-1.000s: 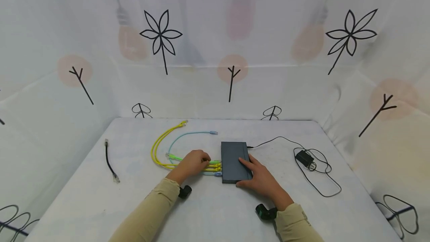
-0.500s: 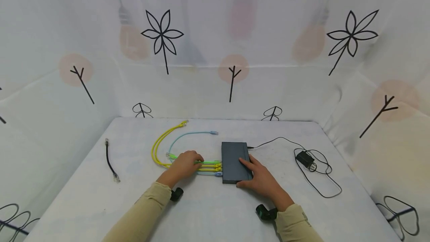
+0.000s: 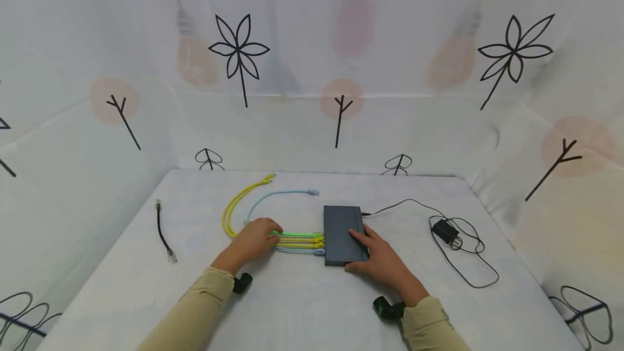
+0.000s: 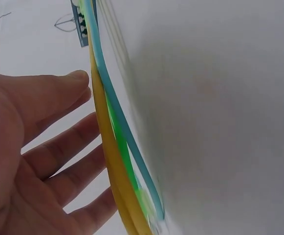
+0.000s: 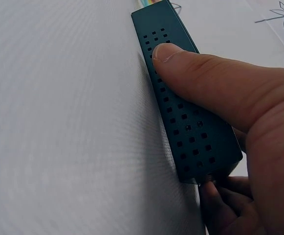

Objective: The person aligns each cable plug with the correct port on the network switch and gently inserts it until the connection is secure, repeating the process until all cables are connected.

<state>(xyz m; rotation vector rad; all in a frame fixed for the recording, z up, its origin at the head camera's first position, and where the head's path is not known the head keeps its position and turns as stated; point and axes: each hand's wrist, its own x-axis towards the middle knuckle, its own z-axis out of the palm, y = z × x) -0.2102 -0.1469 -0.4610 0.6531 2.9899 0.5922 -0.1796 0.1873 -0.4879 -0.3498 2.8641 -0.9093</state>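
A dark grey network switch lies on the table, and my right hand grips its right side. In the right wrist view the thumb presses the perforated side wall of the switch. Yellow, green and light blue network cables run leftward from plugs in the switch's left side. My left hand is over these cables, beside the green cable. In the left wrist view its loosely spread fingers reach to the yellow cables, with the thumb tip just short of them. The hand hides the green cable's far part.
The free ends of the yellow cables and the light blue cable curve toward the back. A short black cable lies at the left. On the right, a black power adapter sits among its coiled cord, which runs to the switch.
My left hand has slid leftward along the cables, away from the switch, exposing more of the green cable near its plug. The right hand and switch stay in place.
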